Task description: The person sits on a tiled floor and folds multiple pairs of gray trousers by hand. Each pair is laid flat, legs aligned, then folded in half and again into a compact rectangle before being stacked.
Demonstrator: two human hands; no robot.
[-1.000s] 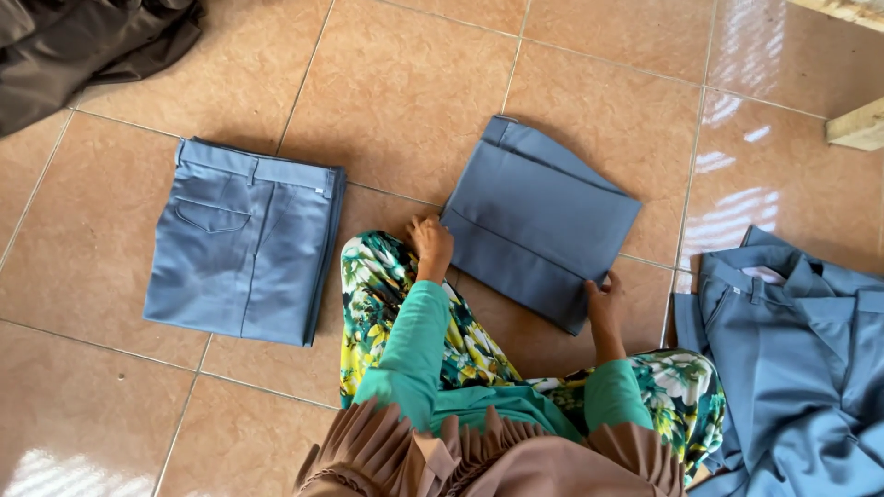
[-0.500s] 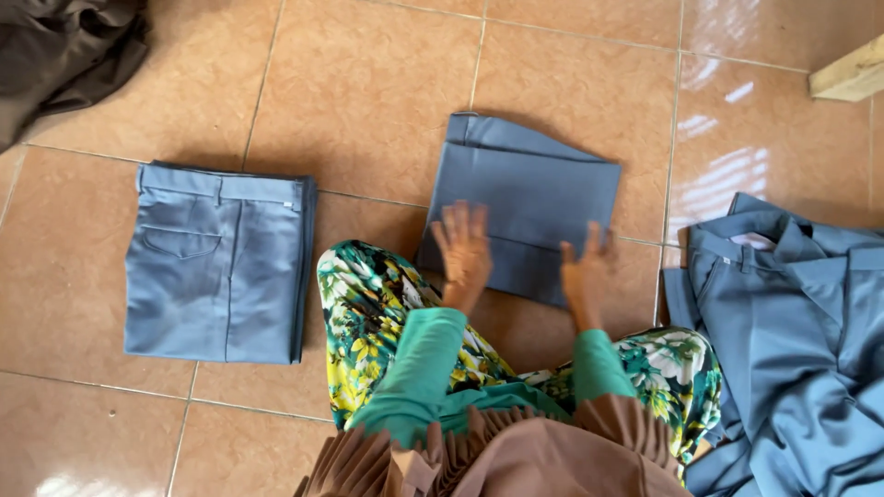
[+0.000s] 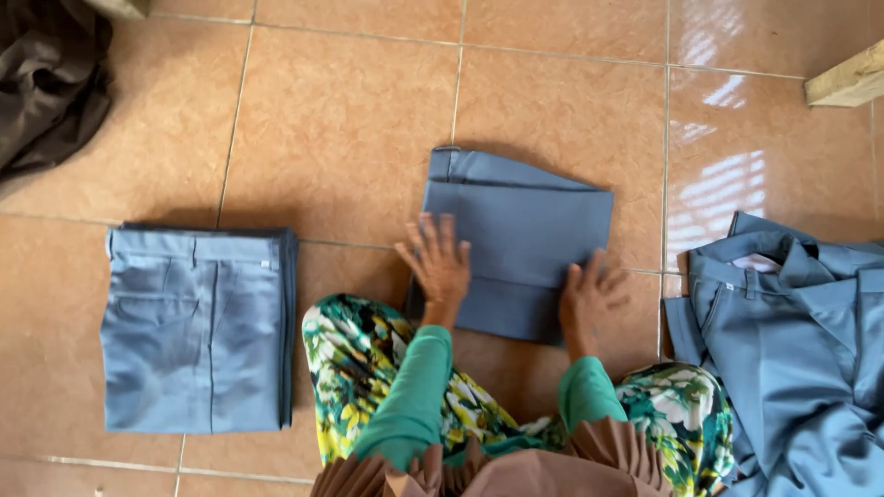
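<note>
Your left hand (image 3: 440,262) lies flat, fingers spread, on the left edge of the folded blue-grey fabric trousers (image 3: 520,237) on the glossy orange tiled floor (image 3: 341,120). Your right hand (image 3: 589,299) is flat and open too, on the bundle's near right corner. Neither grips anything. A second folded blue-grey pair (image 3: 195,329) sits well apart to your left; an unfolded heap of blue-grey garments (image 3: 792,340) lies near your right.

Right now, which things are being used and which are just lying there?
In use:
- left hand and right hand, flat on the folded blue trousers

Lying about:
- folded trousers stack
- unfolded blue pile
- dark cloth
- wooden piece
</note>
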